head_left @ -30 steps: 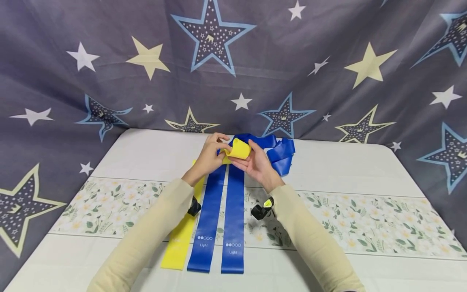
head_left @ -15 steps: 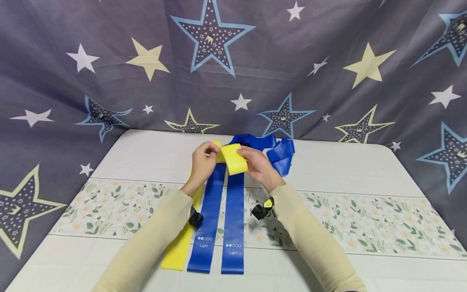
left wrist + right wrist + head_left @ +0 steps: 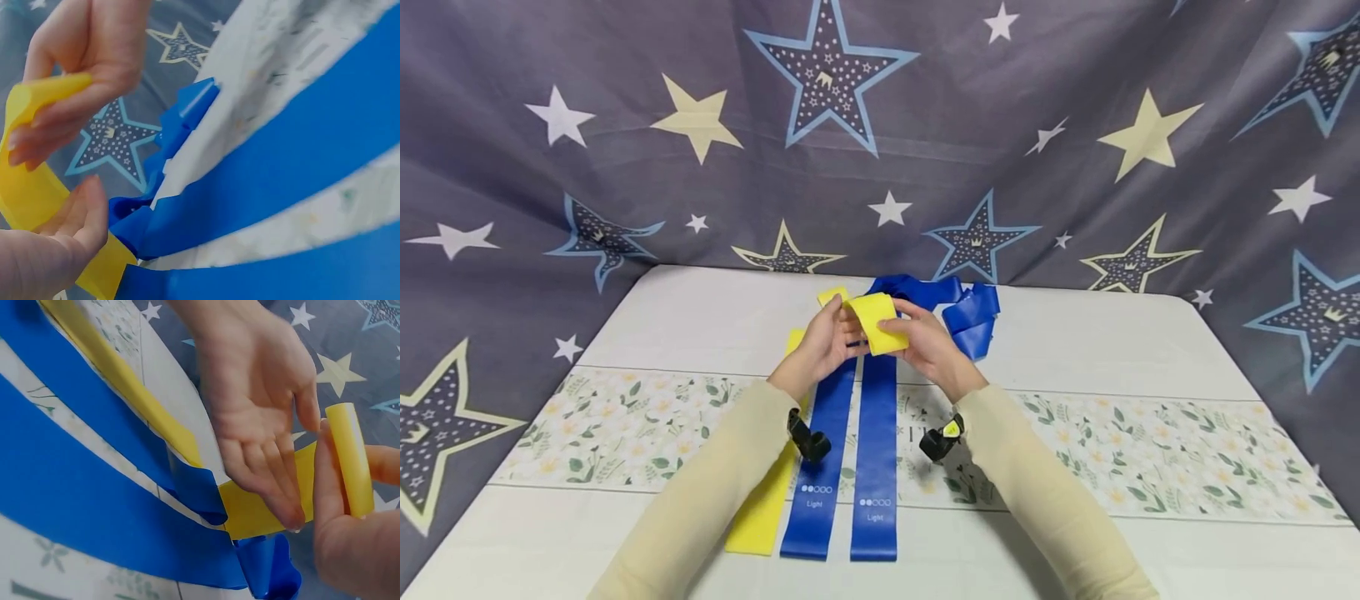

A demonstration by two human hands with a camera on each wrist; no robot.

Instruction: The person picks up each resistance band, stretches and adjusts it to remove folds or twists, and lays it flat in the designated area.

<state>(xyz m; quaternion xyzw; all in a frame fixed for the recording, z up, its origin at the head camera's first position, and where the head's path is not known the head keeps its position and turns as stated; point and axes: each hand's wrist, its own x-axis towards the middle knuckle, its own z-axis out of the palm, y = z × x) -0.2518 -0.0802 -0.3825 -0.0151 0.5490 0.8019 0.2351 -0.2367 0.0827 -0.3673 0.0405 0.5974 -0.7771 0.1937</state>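
Observation:
My right hand (image 3: 927, 342) pinches a folded end of a yellow resistance band (image 3: 877, 323) between thumb and fingers, above the table's far part. In the right wrist view this end looks like a flattened roll (image 3: 350, 459). My left hand (image 3: 822, 346) is beside it, palm turned inward; in the right wrist view its fingers (image 3: 272, 478) lie fairly straight against the yellow strip, thumb apart. Two blue resistance bands (image 3: 874, 467) (image 3: 817, 475), printed "Light", run toward me beneath the hands. A yellow length (image 3: 756, 517) lies left of them, partly hidden by my left sleeve.
Crumpled blue band lengths (image 3: 973, 317) lie at the table's back, right of the hands. A white table cover (image 3: 1112, 333) with a floral strip (image 3: 1120, 450) spreads beneath. Behind the back edge hangs a dark star-patterned curtain (image 3: 880, 167). Black cameras (image 3: 936, 443) sit on both wrists.
My left hand has loosened its pinch on the yellow band and turned its palm inward with straighter fingers. My right hand keeps hold of the folded end, its thumb now across the front.

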